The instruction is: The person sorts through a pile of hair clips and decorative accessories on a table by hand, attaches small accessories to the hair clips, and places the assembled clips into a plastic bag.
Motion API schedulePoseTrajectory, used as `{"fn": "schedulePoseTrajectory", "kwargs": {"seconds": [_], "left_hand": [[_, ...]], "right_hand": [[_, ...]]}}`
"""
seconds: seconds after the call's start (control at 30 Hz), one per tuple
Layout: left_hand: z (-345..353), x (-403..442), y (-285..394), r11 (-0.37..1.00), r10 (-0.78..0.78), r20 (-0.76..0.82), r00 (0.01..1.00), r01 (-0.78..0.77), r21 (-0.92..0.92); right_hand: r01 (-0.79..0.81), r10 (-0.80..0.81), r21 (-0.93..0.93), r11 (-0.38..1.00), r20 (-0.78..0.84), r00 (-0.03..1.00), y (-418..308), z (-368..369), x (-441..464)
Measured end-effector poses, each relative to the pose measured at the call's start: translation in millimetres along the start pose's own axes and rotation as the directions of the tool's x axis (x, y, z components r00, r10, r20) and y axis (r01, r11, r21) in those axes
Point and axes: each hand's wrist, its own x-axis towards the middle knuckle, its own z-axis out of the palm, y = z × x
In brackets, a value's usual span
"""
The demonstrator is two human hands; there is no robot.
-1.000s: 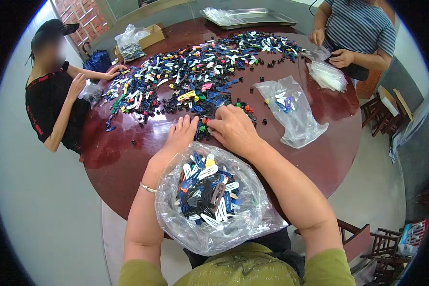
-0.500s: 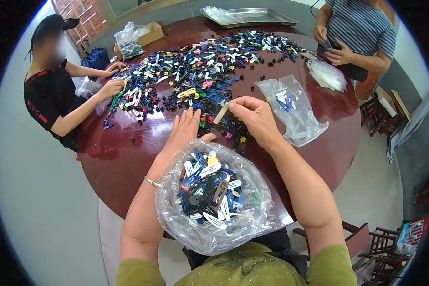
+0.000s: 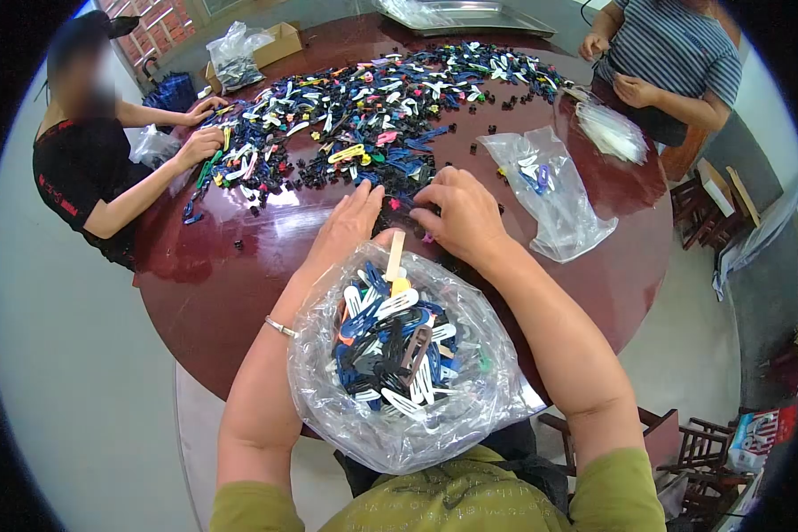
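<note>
"Who's at the left?"

"A person in a black top (image 3: pixel 75 177), both hands (image 3: pixel 202 144) at the left end of the wide heap of blue, white and black hair clips (image 3: pixel 355 115) on the glossy, red-brown round table (image 3: pixel 213 293). Then the left hand (image 3: pixel 348 218) of the person in the olive-green shirt (image 3: pixel 434 498): open, fingers stretched toward the heap."

"And nearest us?"

"A clear, crinkled plastic bag (image 3: pixel 496 408) at the table's near edge (well filled with clips (image 3: pixel 408 332), mind). A flat beige strip (image 3: pixel 396 257) shows upright by its rim, near that hand."

"The right hand (image 3: pixel 459 213)?"

"Fingers curled at the heap's near side; I can't tell whether they pinch anything. Toward the right edge lies a flat, clear plastic bag (image 3: pixel 581 208). A striped-shirted person (image 3: pixel 674 49) stands beyond."
</note>
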Motion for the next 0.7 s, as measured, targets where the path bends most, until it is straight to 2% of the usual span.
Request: {"fn": "schedulePoseTrajectory", "kwargs": {"seconds": [0.13,0.27,0.37,0.4,0.43,0.47,0.5,0.53,0.6,0.63,0.7], "left_hand": [[-5,1,4,0.998,0.060,-0.022,0.998,-0.060,-0.019],[-4,0,5,0.994,0.107,-0.113,0.988,-0.107,0.011],[-9,1,7,0.986,0.137,-0.193,0.972,-0.152,-0.066],[-15,3,14,0.979,0.168,-0.331,0.928,-0.196,-0.051],[-24,2,21,0.949,0.026,-0.264,0.964,-0.107,-0.297],[-34,1,28,0.855,-0.097,-0.161,0.982,-0.001,-0.519],[-45,0,34,0.705,-0.192,-0.032,0.981,0.116,-0.700],[-55,-2,39,0.530,-0.297,0.160,0.941,0.302,-0.793],[-63,-5,28,0.440,-0.223,0.244,0.944,0.321,-0.838],[-68,-8,22,0.392,-0.184,0.281,0.942,0.332,-0.858],[-76,-12,17,0.393,-0.083,0.348,0.934,0.351,-0.850]], "right_hand": [[0.036,-0.040,-0.080,0.996,-0.045,0.998,2,2,4],[-0.111,0.116,0.064,0.992,-0.080,0.990,1,-14,3],[-0.207,0.215,0.144,0.968,-0.043,0.976,5,-21,3],[-0.219,0.227,0.167,0.961,-0.033,0.973,7,-21,3],[-0.242,0.248,0.246,0.939,0.005,0.969,5,-22,3],[-0.267,0.267,0.323,0.908,0.044,0.963,2,-25,4],[-0.293,0.283,0.398,0.870,0.085,0.955,-1,-29,4],[-0.332,0.282,0.445,0.832,0.176,0.943,-6,-34,4],[-0.418,0.256,0.519,0.746,0.357,0.898,-20,-51,3],[-0.385,0.229,0.517,0.764,0.342,0.912,-29,-59,2],[-0.309,0.168,0.513,0.801,0.302,0.938,-46,-77,1]]}}
